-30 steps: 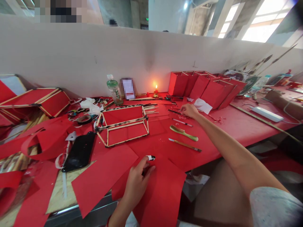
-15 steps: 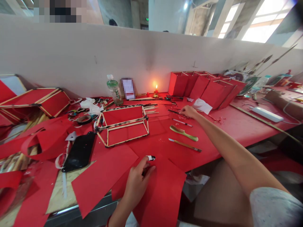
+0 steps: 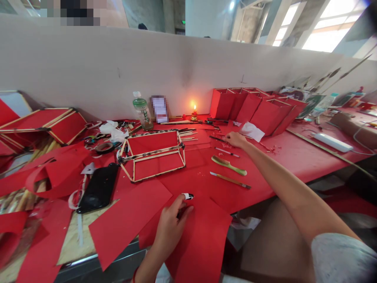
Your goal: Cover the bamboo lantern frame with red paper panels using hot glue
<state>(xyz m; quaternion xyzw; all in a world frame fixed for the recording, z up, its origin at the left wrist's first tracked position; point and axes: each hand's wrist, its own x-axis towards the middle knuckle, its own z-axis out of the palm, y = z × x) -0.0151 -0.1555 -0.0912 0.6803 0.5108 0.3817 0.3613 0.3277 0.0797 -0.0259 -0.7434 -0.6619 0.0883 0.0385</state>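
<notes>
My left hand (image 3: 172, 224) rests on a red paper sheet (image 3: 203, 239) near the front of the table. Its thumb and index finger are apart, and a white wrap with a dark patch covers the index fingertip. My right hand (image 3: 238, 140) reaches far across the red tabletop, fingers bent together and pointing down. Its fingertips are beside the end of a thin dark tool (image 3: 216, 138); what they pinch, if anything, is too small to make out. Nearer me lie a thin pale stick (image 3: 226, 152), a green comb (image 3: 229, 165) and a brown-handled flat tool (image 3: 230, 180).
A wooden-stick frame with red panels (image 3: 156, 157) stands left of centre. Behind it are a bottle (image 3: 143, 114) and a lit candle (image 3: 194, 112). Red paper boxes (image 3: 259, 112) and crumpled tissue (image 3: 251, 131) stand back right. A black phone (image 3: 98, 188) lies left.
My right hand has shifted slightly to the right, so a little more of the dark tool's end shows. My left hand and the papers are in the same place.
</notes>
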